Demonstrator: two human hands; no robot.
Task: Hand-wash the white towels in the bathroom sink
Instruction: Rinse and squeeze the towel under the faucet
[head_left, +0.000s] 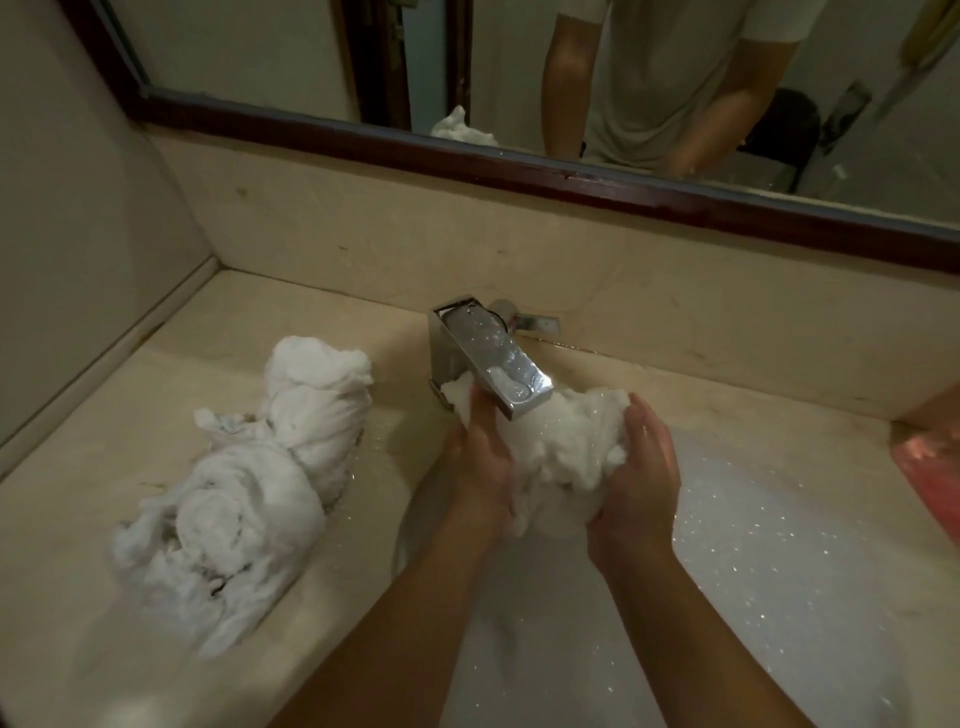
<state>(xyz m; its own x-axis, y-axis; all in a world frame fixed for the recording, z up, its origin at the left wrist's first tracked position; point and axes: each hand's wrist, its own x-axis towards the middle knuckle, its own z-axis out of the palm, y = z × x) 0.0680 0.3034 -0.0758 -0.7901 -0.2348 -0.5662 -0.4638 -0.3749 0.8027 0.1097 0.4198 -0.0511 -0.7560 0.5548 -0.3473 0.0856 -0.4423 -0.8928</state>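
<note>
From the head camera, both hands grip one bunched, sudsy towel (561, 441) just under the spout of the tap (493, 358), above the sink (779, 519). The left hand (480, 467) has its fingers curled up into the cloth on its side. The right hand (641, 478) cups and squeezes the other side.

On the counter (78, 545), left of the sink, lies a pile (249, 467) of twisted white cloth. Its wrung look suggests it is already washed and squeezed out. It may be one towel or several; the folds run together and I cannot count them.

So the job looks well along: the pile set aside, one towel in the wash. For that one, rinsing and wringing seem to be left.

The sink is a pale blur with glints of spray, so any water or other towels in it cannot be made out. Whether the tap runs is unclear. A pink thing (930, 467) is cut off at the right edge. The mirror (260, 41) shows only a torso, arms and a bit of white cloth.
</note>
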